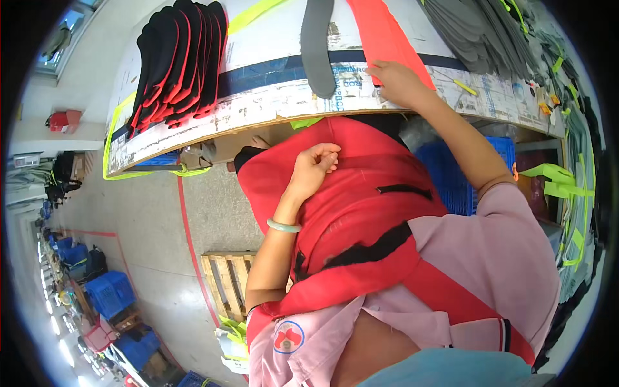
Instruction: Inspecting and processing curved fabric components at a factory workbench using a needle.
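My right hand point(401, 84) is at the table's near edge, its fingers closed on the near end of a long red fabric strip point(387, 39). A small dark patch shows beneath its fingertips. My left hand point(314, 169) hovers above my red apron point(361, 174), with the fingers curled inward and the thumb against them. Whether anything is inside that hand does not show. Left of the red strip lies a dark grey fabric strip point(317, 48), its rounded end toward me.
Black pieces with red edges point(177, 64) are stacked at the table's point(271, 97) left, grey pieces point(480, 35) at its right. A yellow-handled tool point(464, 87) lies near the right edge. Below are a blue crate point(500, 151) and, on the floor, a wooden pallet point(225, 277).
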The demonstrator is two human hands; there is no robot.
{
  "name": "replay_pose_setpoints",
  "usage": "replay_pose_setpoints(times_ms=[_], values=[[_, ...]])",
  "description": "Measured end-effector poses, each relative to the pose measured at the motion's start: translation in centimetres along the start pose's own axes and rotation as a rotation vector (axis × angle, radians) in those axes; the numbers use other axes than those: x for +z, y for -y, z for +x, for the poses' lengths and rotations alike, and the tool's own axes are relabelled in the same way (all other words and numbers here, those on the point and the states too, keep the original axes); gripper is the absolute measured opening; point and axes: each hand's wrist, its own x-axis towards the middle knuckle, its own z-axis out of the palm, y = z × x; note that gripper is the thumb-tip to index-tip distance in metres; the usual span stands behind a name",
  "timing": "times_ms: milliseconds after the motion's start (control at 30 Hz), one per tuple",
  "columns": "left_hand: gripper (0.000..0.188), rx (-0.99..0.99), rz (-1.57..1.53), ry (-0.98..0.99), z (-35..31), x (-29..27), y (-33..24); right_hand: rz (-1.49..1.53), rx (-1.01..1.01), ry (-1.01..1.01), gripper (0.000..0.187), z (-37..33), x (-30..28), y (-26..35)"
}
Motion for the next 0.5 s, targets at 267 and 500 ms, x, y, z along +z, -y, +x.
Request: replay_pose_setpoints(times_ms=[267, 500], values=[[0.019, -0.049, -0.067, 0.006, -1.1, 0.1, 0.8, 0.838, 0.198, -0.702, 0.02, -0.5, 0.2, 0.1], [0.05, 0.11, -0.78, 0.118, 0.5, 0.6, -4.1, 0.725, -0.624, -0.147, 0.013, -8.9, -1.1, 10.1]])
